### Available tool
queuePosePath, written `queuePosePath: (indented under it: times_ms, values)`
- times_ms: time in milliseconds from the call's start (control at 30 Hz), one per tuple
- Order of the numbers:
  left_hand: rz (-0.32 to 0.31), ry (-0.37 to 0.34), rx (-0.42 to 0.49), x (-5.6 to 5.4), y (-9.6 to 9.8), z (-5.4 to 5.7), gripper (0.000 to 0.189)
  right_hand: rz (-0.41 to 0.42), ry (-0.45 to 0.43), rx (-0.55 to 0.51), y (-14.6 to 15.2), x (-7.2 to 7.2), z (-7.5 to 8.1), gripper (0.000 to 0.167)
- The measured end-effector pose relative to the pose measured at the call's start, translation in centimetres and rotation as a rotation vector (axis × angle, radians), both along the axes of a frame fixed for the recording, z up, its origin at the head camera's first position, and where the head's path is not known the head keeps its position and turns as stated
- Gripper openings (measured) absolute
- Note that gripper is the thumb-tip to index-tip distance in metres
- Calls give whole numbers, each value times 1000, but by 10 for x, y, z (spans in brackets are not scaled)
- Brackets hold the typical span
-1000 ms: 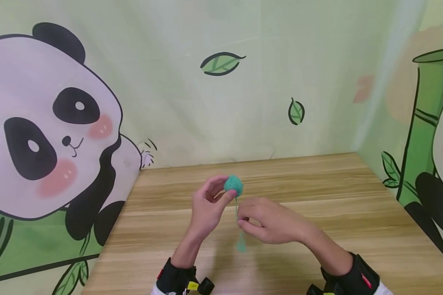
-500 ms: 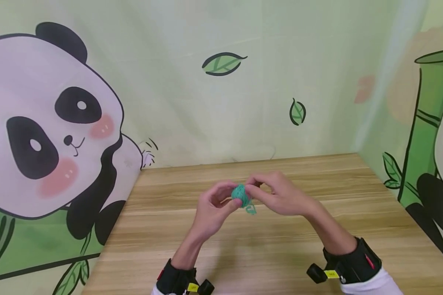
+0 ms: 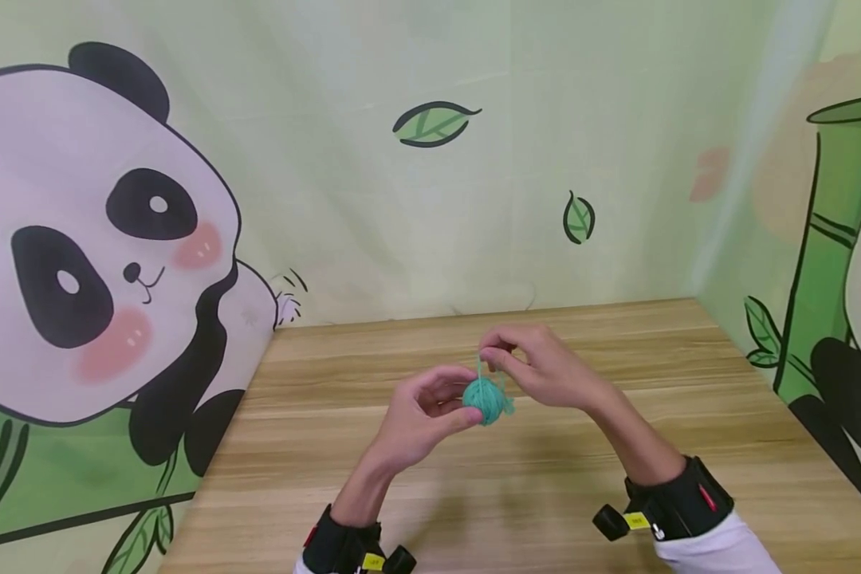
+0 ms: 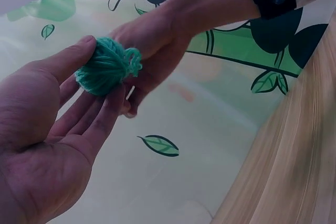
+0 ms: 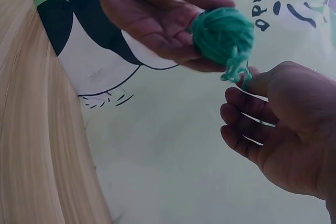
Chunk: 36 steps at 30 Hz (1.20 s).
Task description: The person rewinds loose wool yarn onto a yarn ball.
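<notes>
A small ball of teal yarn point(image 3: 484, 400) is held up over the wooden table by my left hand point(image 3: 423, 416), between the thumb and fingertips. To its upper right, my right hand point(image 3: 541, 368) pinches a strand of the yarn between thumb and forefinger; the strand runs taut down to the ball in the head view. A short tangled bit of yarn dangles from the ball's right side. In the left wrist view the yarn ball point(image 4: 102, 69) shows its wound strands and this tangle. The right wrist view has the yarn ball point(image 5: 223, 36) just beyond my right fingertips.
The wooden table point(image 3: 316, 478) spans the space under both hands. Behind it hangs a pale green backdrop point(image 3: 516, 64) with printed leaves, bamboo and a large panda point(image 3: 115, 263). Each wrist wears a black strap with a small camera.
My right hand rose from below the ball to its upper right, still pinching the strand. My left hand brought the ball slightly right and down, and the dangling yarn is shorter.
</notes>
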<state>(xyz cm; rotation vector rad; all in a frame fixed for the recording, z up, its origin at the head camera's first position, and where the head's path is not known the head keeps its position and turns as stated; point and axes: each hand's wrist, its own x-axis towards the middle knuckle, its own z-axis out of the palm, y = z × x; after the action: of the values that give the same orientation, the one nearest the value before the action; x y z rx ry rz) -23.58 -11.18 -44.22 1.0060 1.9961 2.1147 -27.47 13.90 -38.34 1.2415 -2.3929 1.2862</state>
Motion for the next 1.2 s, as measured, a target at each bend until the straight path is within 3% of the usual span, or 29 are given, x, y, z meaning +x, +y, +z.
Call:
queuePosePath:
  times_ms: [267,433,633,967,1200]
  values:
    - [18,-25,2,4,0,6,48,-16,-96,-20,1,-11,-23,14]
    - [36,-24,44,4,-2,8,47,-3,-182,-22,-2,-15,-41,16]
    - [58,-6,92,2,-5,11,46,1,-218,-19,-8,-18,-60,18]
    - [241,-42,108,-2,-7,16,48,57,-243,38,-13,-13,-79,23]
    - [322,-44,93,-4,-9,19,44,66,-219,83,-11,-9,-81,26]
